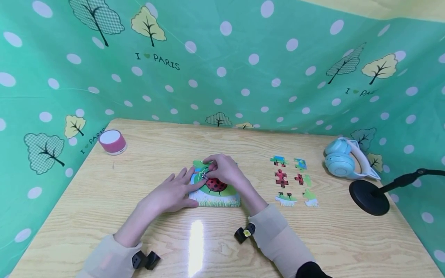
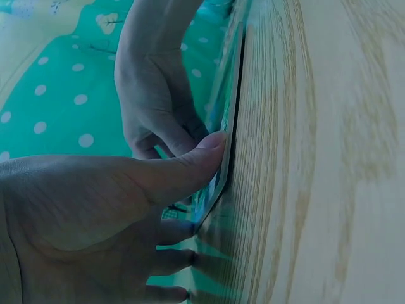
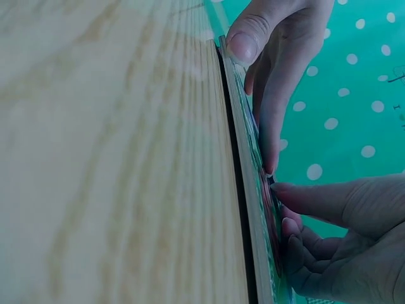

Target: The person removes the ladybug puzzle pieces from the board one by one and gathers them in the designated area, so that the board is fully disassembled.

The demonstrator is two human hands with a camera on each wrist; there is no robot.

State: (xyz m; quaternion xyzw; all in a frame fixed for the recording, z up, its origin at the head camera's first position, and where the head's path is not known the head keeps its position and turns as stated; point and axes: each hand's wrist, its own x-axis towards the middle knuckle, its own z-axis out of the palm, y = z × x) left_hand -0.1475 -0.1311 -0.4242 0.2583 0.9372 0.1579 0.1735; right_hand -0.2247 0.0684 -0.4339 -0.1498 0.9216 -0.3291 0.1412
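Note:
A ladybug jigsaw puzzle lies flat on the table, with grass along its near edge. My left hand rests at the puzzle's left side, fingers spread. Its index finger reaches toward the ladybug's head, and its thumb touches the near edge in the left wrist view. Over the upper part of the puzzle, my right hand has its fingers curled. It pinches a small puzzle piece near the ladybug's head, close to the left index fingertip; the fingers hide most of that piece.
Several loose puzzle pieces lie on the table to the right. Beyond them are blue-and-white headphones and a black round stand. A pink cylinder stands at the back left. A green patterned curtain hangs behind the table.

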